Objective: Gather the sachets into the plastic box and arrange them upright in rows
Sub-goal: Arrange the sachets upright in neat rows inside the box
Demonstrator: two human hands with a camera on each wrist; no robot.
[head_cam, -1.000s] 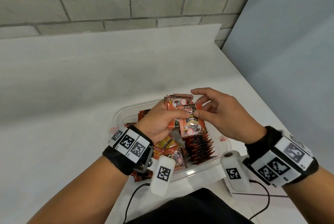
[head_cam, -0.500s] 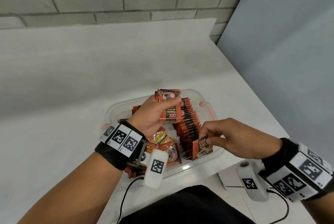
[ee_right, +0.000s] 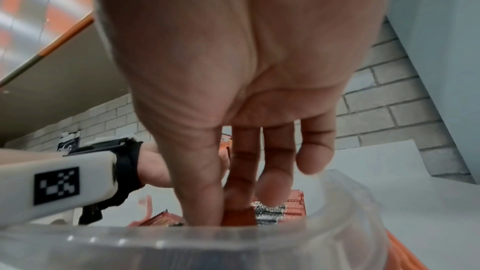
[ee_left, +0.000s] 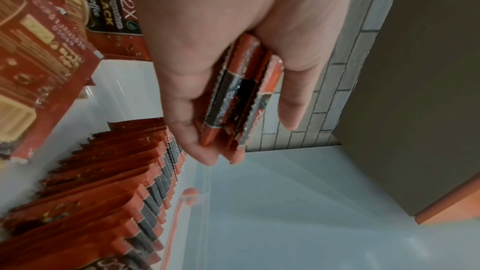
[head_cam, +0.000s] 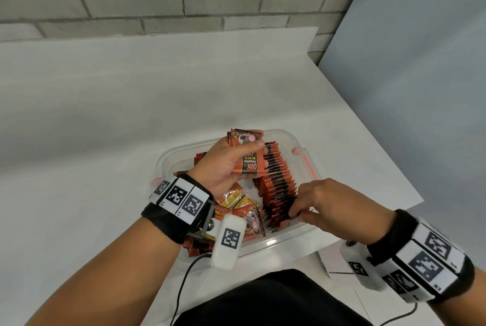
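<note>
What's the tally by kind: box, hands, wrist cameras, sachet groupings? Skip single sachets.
plastic box: 1
hands: 2, left hand and right hand
wrist cameras: 2
upright row, clearly visible, right hand pinching at its near end: 1
loose pile: 1
held bundle, in left hand: 1
Total: 8

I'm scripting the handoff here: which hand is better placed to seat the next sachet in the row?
Probably right. The right hand is already at the row's near end, while the left hand grips the spare sachets above the box.
</note>
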